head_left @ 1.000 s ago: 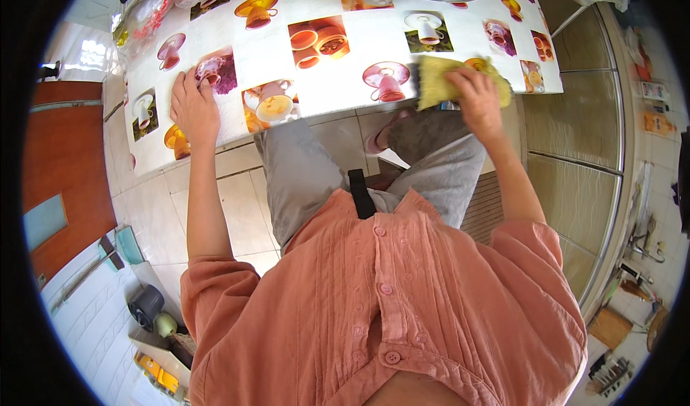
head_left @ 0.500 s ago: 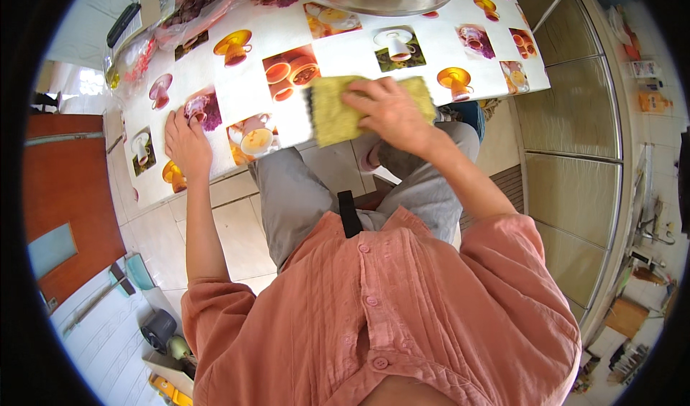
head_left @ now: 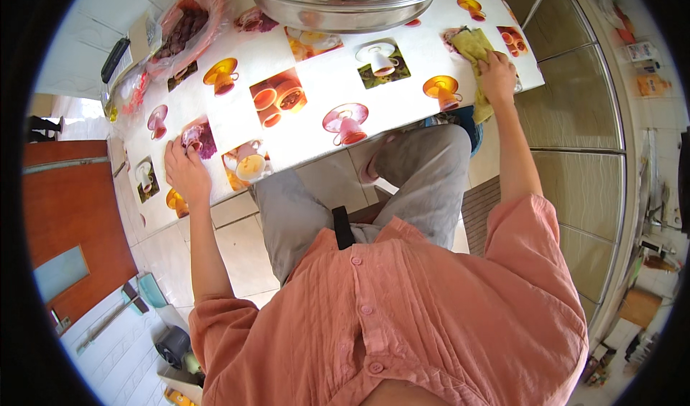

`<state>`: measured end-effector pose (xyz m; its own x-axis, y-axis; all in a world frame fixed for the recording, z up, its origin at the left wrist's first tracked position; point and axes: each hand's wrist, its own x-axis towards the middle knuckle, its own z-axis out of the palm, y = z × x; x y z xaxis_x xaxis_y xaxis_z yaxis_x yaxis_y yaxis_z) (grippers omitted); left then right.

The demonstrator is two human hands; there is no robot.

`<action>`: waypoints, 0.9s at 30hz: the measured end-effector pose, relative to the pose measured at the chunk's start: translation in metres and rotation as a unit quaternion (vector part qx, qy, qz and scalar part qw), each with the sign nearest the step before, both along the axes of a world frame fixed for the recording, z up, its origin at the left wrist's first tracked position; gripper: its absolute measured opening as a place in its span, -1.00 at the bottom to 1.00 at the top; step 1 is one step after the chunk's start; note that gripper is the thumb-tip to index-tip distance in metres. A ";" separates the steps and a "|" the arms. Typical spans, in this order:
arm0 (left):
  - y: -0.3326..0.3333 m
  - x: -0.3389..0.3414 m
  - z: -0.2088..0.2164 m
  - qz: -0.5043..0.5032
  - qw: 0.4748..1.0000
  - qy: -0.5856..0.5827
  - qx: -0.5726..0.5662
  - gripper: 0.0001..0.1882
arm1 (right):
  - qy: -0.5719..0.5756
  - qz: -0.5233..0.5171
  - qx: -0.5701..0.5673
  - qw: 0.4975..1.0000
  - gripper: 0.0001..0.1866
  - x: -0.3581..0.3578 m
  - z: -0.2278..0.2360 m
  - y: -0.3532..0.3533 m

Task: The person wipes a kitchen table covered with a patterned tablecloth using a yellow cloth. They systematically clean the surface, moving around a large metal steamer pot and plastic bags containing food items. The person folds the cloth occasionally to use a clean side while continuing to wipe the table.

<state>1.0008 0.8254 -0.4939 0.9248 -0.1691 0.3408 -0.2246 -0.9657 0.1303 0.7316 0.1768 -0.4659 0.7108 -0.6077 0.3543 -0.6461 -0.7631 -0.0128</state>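
Observation:
My right hand (head_left: pixel 497 81) presses a yellow-green cleaning cloth (head_left: pixel 471 44) onto the right end of the table (head_left: pixel 320 75). The cloth is bunched lengthwise under my fingers, and one end hangs past the near edge. My left hand (head_left: pixel 188 174) rests on the left part of the tabletop with fingers stretched out, holding nothing. A white covering printed with pictures of cups and saucers lies over the table.
A large steel pot (head_left: pixel 345 7) stands at the far side. Far left is a pink plastic bag (head_left: pixel 188 29) with dark round food in it, near a black-handled object (head_left: pixel 115 60). Cabinets (head_left: pixel 575 97) line the right side; an orange-brown door (head_left: pixel 75 205) is at left.
My right hand has moved right with the cloth, from the table's near middle to its right end, uncovering a printed pink cup. My left hand stays in place.

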 end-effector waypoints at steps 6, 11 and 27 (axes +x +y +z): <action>0.010 0.008 -0.010 -0.023 0.999 -0.033 0.017 -0.53 | -0.040 0.192 0.014 0.980 -0.56 0.063 0.001 0.119; 0.006 0.029 0.011 -0.011 0.993 0.111 0.034 -0.49 | -0.057 0.282 0.072 0.955 -0.55 0.066 0.021 0.155; -0.228 -0.052 0.017 -0.227 0.972 0.050 0.023 -0.39 | -0.090 0.058 0.072 0.992 -0.57 0.099 0.010 0.017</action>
